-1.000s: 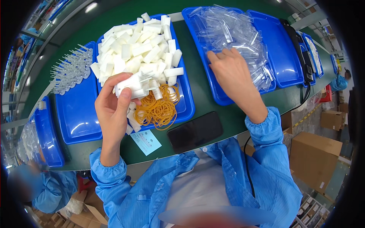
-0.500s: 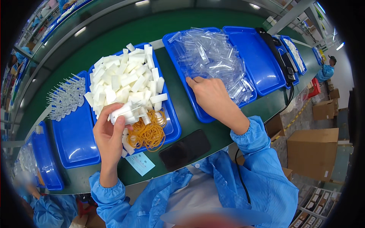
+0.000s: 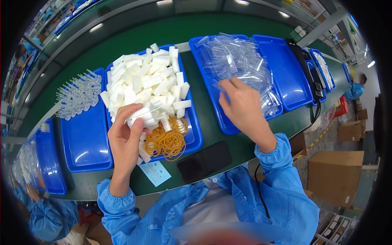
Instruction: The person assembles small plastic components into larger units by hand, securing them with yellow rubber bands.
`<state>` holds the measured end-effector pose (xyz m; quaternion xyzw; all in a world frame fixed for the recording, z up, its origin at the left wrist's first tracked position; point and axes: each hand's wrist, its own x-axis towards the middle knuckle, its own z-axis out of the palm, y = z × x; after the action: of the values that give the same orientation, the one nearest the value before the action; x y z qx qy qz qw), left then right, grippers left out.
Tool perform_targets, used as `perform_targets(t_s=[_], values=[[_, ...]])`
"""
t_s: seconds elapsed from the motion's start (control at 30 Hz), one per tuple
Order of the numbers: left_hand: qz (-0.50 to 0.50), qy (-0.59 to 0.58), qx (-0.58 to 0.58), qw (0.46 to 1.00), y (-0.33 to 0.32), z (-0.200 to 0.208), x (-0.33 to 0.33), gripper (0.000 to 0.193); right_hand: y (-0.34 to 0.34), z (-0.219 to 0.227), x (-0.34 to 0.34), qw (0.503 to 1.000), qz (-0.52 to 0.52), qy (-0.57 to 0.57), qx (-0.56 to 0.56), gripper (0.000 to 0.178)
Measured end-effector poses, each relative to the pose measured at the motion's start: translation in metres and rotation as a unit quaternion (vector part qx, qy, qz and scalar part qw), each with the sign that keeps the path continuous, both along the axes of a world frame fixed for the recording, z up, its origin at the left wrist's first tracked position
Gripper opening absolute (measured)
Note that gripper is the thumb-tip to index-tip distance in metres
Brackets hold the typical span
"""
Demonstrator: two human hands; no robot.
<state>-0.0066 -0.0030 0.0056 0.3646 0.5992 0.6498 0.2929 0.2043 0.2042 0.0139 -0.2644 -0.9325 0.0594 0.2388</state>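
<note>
My left hand [image 3: 127,132] is closed round a small cluster of white foam pieces [image 3: 143,116], with thin clear parts at its top. It is above the near edge of a blue tray [image 3: 197,136] heaped with white foam blocks [image 3: 147,79]. Beside that hand, a tangle of yellow rubber bands [image 3: 167,141] lies in the same tray. My right hand [image 3: 244,105] hovers over the left part of another blue tray [image 3: 220,118], its fingers bent together at a pile of clear plastic tubes [image 3: 232,57]. Whatever is between its fingertips is too small to make out.
A dark phone [image 3: 205,162] and a light blue paper slip [image 3: 155,173] lie at the bench's near edge. Blue trays [image 3: 83,139] [image 3: 283,69] flank the full ones. Clear pronged parts [image 3: 79,96] stand at far left. A black power strip [image 3: 302,67] lies at right. Other people sit nearby.
My right hand has lifted and its fingers have bent more over the clear tubes. My left hand still grips the foam cluster. The whole view has shifted slightly.
</note>
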Motion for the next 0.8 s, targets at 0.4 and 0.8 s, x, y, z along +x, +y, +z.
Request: perform_targets(t_s=[0.4,0.8], values=[[-0.038,0.009,0.006,0.999,0.001,0.001,0.005,0.037,-0.035,0.010,-0.036,0.889,0.217,0.251,-0.314,0.016],[-0.031,0.126,0.010,0.991,0.000,-0.004,0.008,0.030,-0.040,0.005,-0.027,0.810,0.193,0.243,-0.498,0.018]])
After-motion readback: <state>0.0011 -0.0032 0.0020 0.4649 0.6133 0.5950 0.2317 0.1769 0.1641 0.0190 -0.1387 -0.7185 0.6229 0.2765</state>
